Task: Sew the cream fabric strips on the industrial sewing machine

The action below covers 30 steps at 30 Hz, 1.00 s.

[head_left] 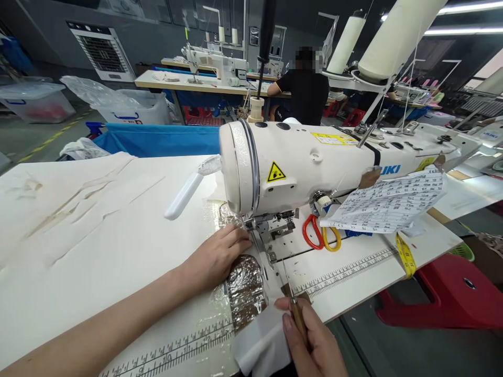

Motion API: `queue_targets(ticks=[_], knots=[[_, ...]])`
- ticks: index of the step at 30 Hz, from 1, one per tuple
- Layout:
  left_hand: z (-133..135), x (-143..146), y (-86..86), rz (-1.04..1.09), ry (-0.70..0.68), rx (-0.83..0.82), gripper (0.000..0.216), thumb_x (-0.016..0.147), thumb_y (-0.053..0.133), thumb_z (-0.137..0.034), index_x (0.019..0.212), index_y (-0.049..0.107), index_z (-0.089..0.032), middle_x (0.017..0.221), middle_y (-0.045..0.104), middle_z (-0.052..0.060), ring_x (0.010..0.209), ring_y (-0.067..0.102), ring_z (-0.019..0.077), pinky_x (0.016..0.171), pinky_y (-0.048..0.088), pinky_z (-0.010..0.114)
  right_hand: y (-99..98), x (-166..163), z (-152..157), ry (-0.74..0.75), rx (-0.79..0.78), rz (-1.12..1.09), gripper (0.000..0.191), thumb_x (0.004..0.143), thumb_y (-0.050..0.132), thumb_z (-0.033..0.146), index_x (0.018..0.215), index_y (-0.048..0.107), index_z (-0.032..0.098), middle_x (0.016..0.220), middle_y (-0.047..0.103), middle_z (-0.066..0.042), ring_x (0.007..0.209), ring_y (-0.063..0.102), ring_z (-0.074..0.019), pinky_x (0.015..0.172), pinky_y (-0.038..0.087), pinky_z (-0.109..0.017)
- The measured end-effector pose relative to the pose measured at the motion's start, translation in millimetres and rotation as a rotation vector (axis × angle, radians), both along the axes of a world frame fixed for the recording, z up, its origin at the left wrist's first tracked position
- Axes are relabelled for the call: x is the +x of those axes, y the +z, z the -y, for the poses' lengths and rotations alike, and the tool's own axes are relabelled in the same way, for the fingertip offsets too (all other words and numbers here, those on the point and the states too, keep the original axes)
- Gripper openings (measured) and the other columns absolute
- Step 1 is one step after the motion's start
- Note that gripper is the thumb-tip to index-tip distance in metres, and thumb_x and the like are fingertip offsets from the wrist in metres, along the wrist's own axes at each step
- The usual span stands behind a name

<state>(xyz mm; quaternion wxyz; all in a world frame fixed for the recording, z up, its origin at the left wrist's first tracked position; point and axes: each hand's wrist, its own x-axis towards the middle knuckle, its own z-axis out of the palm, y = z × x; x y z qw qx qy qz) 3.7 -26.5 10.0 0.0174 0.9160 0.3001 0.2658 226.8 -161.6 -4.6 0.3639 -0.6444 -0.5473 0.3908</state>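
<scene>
Looks like lining up white cloth (261,340) at the machine (283,173), by hand and awl (295,309). Next move, judged from here: calls for holding cloth flat, minding left fingertips near the metal parts (271,256), controlling the awl point.

Resting left hand (220,256) beside the metal parts under the machine, with fingers bent and pressed together; can't tell if gripping anything. Gripping awl handle in right hand (312,340), thumb and fingers closed round wood, spike aimed up toward the machine. Cloth touching right fingers too; can't tell if pinched.

Cloth position: near side of table (98,246), between hands, partly over brown patch (245,285).

Materials: cloth soft, matte, loosely folded at near end. Brown patch glossy, wrinkled under clear film. Awl: slim metal spike, rounded wooden handle. Machine: smooth white shell, rounded end. Scissors (320,236): red and yellow loops. Table flat, white, with printed ruler marks (349,269).
</scene>
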Motion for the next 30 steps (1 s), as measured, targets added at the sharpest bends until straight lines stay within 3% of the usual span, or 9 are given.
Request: queue_targets(ticks=[7, 14, 23, 30], knots=[[2, 1, -7.6, -0.119, 0.171, 0.046, 0.031, 0.095, 0.044, -0.003, 0.12, 0.061, -0.007, 0.115, 0.062, 0.016, 0.104, 0.056, 0.0282, 0.083, 0.058, 0.047, 8.6, -4, -17, 0.064, 0.115, -0.021, 0.034, 0.097, 0.052, 0.051, 0.11, 0.068, 0.023, 0.104, 0.075, -0.006, 0.095, 0.07, -0.0203, 0.082, 0.053, -0.022], [5, 2, -2.6, 0.012, 0.047, 0.024, 0.031, 0.096, 0.038, -0.003, 0.115, 0.061, -0.009, 0.106, 0.064, 0.013, 0.096, 0.059, 0.0217, 0.082, 0.058, 0.037, 11.7, -8, -24, 0.109, 0.109, -0.004, 0.033, 0.099, 0.047, 0.048, 0.112, 0.066, 0.025, 0.103, 0.074, -0.005, 0.094, 0.069, -0.021, 0.084, 0.052, -0.025], [3, 0, -9.8, -0.068, 0.178, 0.051, 0.034, 0.094, 0.039, -0.004, 0.122, 0.058, -0.007, 0.111, 0.062, 0.017, 0.095, 0.058, 0.0259, 0.077, 0.058, 0.042, 12.3, -13, -44, 0.232, 0.096, 0.105, 0.028, 0.102, 0.04, 0.039, 0.112, 0.063, 0.027, 0.113, 0.074, -0.004, 0.099, 0.069, -0.0207, 0.085, 0.052, -0.027], [5, 1, -7.2, 0.011, 0.057, 0.016, 0.032, 0.096, 0.038, -0.005, 0.117, 0.061, -0.013, 0.109, 0.064, 0.013, 0.099, 0.06, 0.0226, 0.082, 0.057, 0.039, 16.9, -13, -47, 0.263, 0.107, 0.158, 0.029, 0.103, 0.038, 0.037, 0.113, 0.062, 0.025, 0.112, 0.074, -0.006, 0.1, 0.07, -0.0215, 0.084, 0.053, -0.029]])
